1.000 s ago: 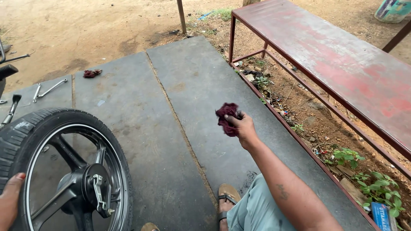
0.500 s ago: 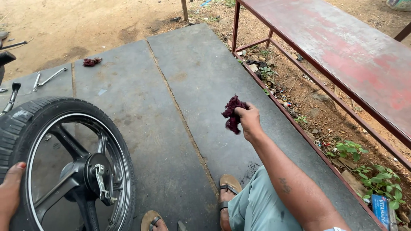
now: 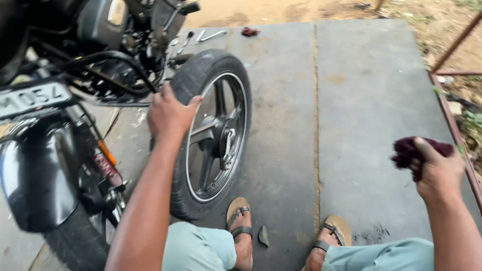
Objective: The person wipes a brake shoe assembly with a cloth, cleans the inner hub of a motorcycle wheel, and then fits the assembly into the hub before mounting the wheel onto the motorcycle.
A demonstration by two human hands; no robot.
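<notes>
A loose motorcycle wheel (image 3: 213, 135) with a black tyre and spoked rim stands upright on the concrete slab. My left hand (image 3: 168, 115) grips the top of its tyre. To the right, my right hand (image 3: 437, 173) is closed around a dark maroon rag (image 3: 409, 150), held above the slab and apart from the wheel. My sandalled feet (image 3: 241, 223) rest on the slab just in front of the wheel.
A motorcycle (image 3: 75, 75) with black rear fender (image 3: 35, 180) stands at the left, touching the wheel's side. Wrenches (image 3: 208, 35) and a second red rag (image 3: 249, 31) lie at the far edge of the slab (image 3: 361, 100). A rusty metal frame (image 3: 454, 120) borders the right.
The view has swung left, bringing the motorcycle in. My left hand moved from the wheel's lower edge to the top of the tyre. My right hand still holds the rag.
</notes>
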